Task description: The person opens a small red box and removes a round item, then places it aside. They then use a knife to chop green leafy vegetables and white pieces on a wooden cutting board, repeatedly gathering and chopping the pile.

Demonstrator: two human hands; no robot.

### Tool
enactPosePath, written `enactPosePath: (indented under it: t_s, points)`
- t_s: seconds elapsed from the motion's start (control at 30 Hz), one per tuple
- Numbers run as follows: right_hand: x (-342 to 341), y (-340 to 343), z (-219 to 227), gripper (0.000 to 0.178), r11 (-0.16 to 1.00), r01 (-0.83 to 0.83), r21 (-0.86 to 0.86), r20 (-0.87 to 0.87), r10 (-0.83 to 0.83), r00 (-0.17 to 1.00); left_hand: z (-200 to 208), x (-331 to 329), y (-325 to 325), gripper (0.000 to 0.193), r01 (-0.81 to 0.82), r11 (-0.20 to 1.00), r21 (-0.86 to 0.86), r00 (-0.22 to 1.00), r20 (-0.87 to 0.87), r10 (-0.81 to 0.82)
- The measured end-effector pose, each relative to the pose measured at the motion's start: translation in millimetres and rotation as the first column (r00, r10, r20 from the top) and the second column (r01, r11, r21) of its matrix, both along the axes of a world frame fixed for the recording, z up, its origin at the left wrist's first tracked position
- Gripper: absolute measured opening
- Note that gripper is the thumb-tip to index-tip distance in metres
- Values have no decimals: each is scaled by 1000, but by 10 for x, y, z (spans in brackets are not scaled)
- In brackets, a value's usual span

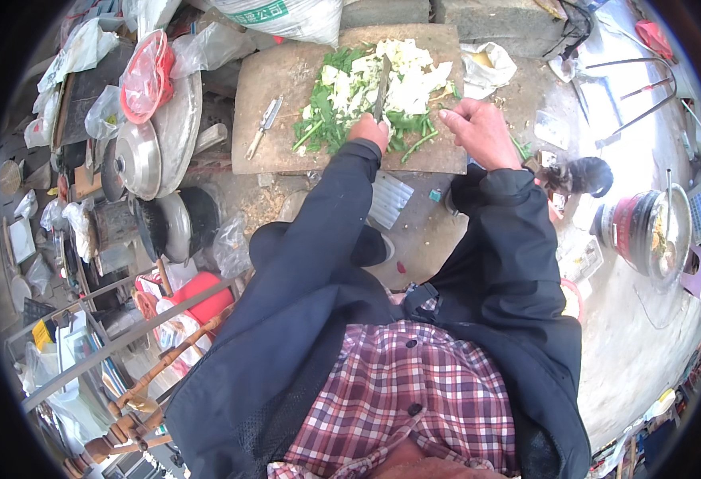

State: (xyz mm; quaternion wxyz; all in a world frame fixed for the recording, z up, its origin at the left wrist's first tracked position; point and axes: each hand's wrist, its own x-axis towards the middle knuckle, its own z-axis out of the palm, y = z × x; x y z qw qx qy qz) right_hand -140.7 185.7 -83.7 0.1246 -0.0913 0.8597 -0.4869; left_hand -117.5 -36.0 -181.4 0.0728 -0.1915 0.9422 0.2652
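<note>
My left hand [369, 132] is closed round the handle of a cleaver [382, 84]. Its dark blade points away from me and lies over a heap of chopped leafy greens [350, 92], pale white-green on top and darker green toward the near left. Beneath is a wide wooden board [275, 76]. My right hand [482, 132] hovers at the board's right side, its fingers curled in and thumb forward, with nothing visible in it. Loose green stems [421, 146] lie between the two hands. At the board's left rests a small knife [264, 126].
A cat [586, 176] is on the floor to the right, near a round pot [658, 231]. A metal lid [137, 160], a red basket [144, 76] and dark pans crowd the left. Behind the board lies a white sack [287, 16], with a white bag [486, 68] at its far right.
</note>
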Motion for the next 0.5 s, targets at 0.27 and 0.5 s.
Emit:
enactPosePath:
  t_s: [0.27, 0.5]
  points:
    - [-43, 17, 10, 31, 998, 53, -23, -11, -53, 999, -82, 42, 21, 39, 16, 998, 60, 999, -48, -13]
    - [-38, 21, 33, 31, 998, 44, -34, 12, -43, 999, 143, 98, -10, 37, 60, 997, 41, 993, -102, -56]
